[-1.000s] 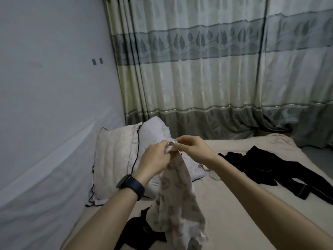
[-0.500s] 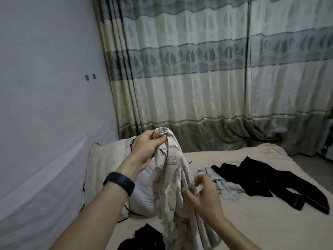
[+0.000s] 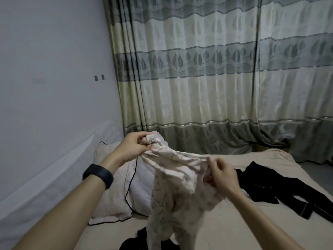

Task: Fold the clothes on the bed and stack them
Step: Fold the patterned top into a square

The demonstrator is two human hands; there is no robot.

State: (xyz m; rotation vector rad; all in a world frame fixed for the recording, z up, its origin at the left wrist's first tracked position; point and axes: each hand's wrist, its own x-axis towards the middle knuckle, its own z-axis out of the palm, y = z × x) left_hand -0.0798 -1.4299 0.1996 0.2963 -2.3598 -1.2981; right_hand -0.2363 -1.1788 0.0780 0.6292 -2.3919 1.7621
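Printed garment [image 3: 173, 177] hangs bunched above bed [image 3: 234, 222]. Left hand [image 3: 132, 149] grips one end, right hand [image 3: 220, 175] pinches an edge. Risk: the light pinch slips, and the fabric drops onto black item [image 3: 131, 245].

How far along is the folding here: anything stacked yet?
Done: nothing visible; no folded stack shows on the bed. In hand: the left hand and right hand hold the patterned garment up by its top edge, unfolded. Left: fold it, plus the black garment sprawled to the right and another black piece at the near edge.
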